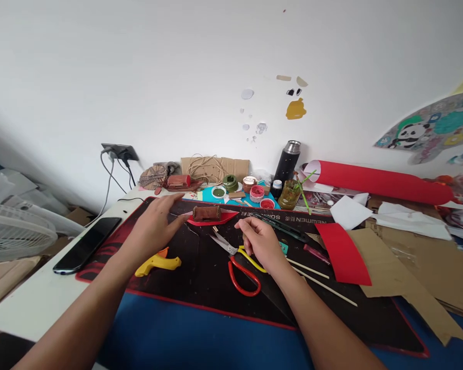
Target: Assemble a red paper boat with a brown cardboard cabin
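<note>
My left hand [152,224] hovers over the left part of the dark mat, fingers spread, close to a small red model boat [213,220] with a brown rolled cabin [207,213]. Any contact with the boat is unclear. To the right of the boat, my right hand [261,241] is closed with curled fingers; whatever it may hold is hidden. Below and between the hands lie scissors [231,249] with red and yellow handle loops, blades partly apart. A yellow tool with an orange trigger-like part [160,263] rests under my left hand.
Paint pots [256,193], a jar of murky liquid [289,194] and a black flask [288,162] line the back. Thin sticks [324,282], red card [343,254] and cardboard [386,264] lie right. A phone [87,245] lies left, near a fan [17,221].
</note>
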### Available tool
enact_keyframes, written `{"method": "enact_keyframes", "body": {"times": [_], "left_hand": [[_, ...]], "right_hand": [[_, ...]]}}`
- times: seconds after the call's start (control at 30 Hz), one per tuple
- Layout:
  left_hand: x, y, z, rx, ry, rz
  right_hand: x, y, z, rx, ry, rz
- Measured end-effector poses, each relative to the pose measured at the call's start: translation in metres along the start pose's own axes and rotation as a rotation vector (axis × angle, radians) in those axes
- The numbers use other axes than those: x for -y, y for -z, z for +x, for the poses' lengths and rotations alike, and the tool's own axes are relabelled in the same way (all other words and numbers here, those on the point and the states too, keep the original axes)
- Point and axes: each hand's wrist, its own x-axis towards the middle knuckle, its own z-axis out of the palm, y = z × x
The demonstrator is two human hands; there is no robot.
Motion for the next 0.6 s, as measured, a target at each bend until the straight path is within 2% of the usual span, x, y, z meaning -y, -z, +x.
{"method": "enact_keyframes", "body": {"times": [0.1,0.2,0.37,0.6], "left_hand": [[-0.007,-0.016,0.01,0.153,-0.115,0.024],[-0.011,-0.032,0.018,0.243,-0.138,0.025],[-0.005,-0.045,0.019,0.211,-0.092,-0.015],[-0.003,-0.047,0.014,0.176,-0.115,-0.013]], "right_hand": [[0.0,0.001,0.0,-0.006,0.013,-0.01],[0.0,0.002,0.001,-0.022,0.021,-0.005],[0.0,0.003,0.002,-0.036,0.031,0.006],[0.002,0.003,0.0,-0.013,0.038,-0.024]]}}
